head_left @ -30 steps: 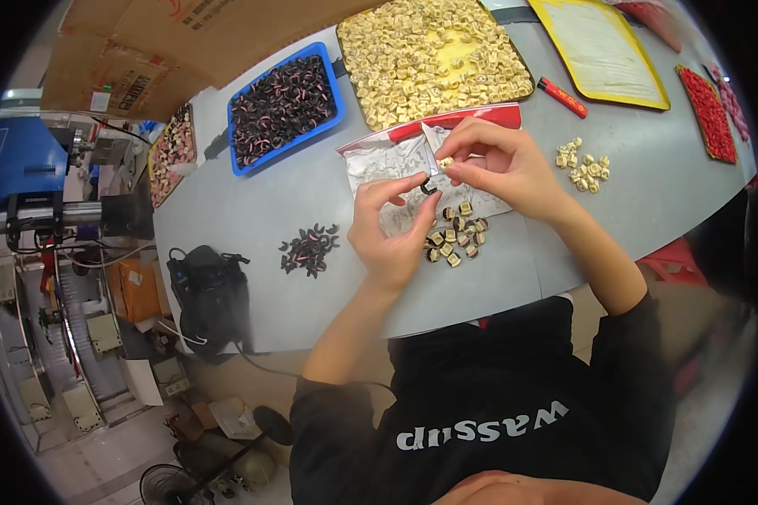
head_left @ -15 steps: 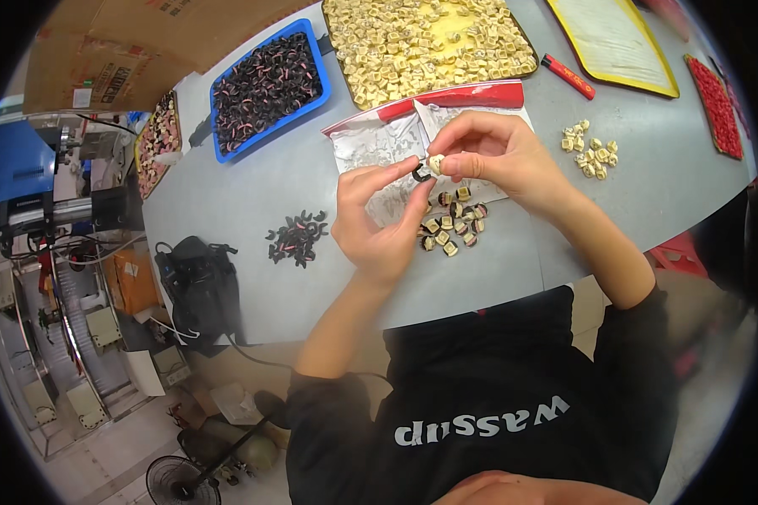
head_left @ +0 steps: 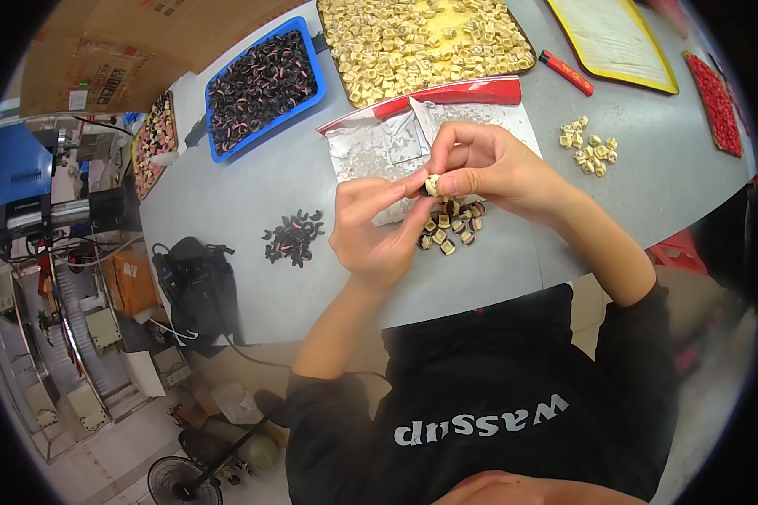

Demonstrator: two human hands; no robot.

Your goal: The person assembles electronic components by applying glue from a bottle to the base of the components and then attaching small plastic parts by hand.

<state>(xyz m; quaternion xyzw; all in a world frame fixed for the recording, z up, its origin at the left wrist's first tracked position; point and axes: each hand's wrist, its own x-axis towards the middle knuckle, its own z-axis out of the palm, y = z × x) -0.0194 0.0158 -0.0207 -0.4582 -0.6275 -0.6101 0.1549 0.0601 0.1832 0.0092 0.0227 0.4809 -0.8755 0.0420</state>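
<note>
My left hand (head_left: 370,231) is closed in a pinch on a small dark curved piece (head_left: 424,191), mostly covered by the fingertips. Between the thumb and fingers of my right hand (head_left: 501,172) is a small cream-coloured block (head_left: 432,184), pressed against the dark piece. Just below the fingers lies a cluster of cream blocks with dark curved pieces around them (head_left: 451,231). Loose dark and pink curved pieces (head_left: 293,239) form a pile to the left. Several loose cream blocks (head_left: 596,153) sit to the right on the grey table (head_left: 497,269).
Behind the hands lies a white sheet with a red edge (head_left: 362,151). Farther back are a blue tray (head_left: 265,133) of dark curved pieces and a tray of cream blocks (head_left: 370,71). A red marker-like stick (head_left: 566,73), a yellow-rimmed tray (head_left: 619,46) and a black bag (head_left: 195,282) stand around.
My right hand has come slightly down and left. The cream block, apart from most of the dark curved piece before, now sits against it between both hands' fingertips.
</note>
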